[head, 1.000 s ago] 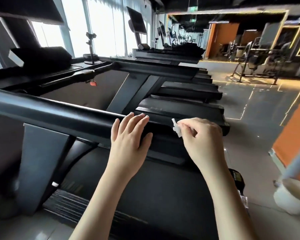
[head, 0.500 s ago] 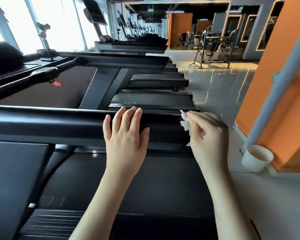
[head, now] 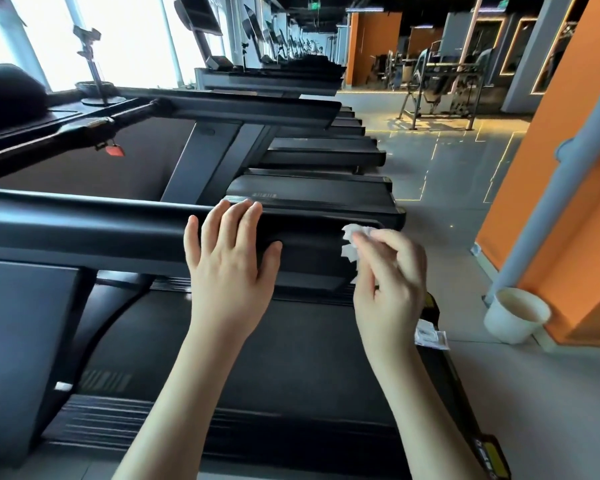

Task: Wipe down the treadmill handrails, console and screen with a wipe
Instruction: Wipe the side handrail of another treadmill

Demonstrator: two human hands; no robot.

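Observation:
A thick black treadmill handrail (head: pixel 94 233) runs across the view from the left to its end at centre right. My left hand (head: pixel 231 258) rests flat on top of it, fingers straight and together, thumb down its near side. My right hand (head: pixel 390 271) pinches a small crumpled white wipe (head: pixel 352 242) and holds it against the end of the handrail. Below both hands lies the black treadmill belt (head: pixel 257 358). The console and screen of this treadmill are out of view to the left.
A white bucket (head: pixel 515 318) stands on the floor at the right by a grey pipe (head: pixel 555 188) and orange wall. A torn white wipe packet (head: pixel 430 336) lies on the treadmill's side rail. More treadmills (head: pixel 291 147) line up behind.
The view has swung right and down. My right hand has slid the wipe slightly down over the handrail's end. My left hand has stayed flat on the rail.

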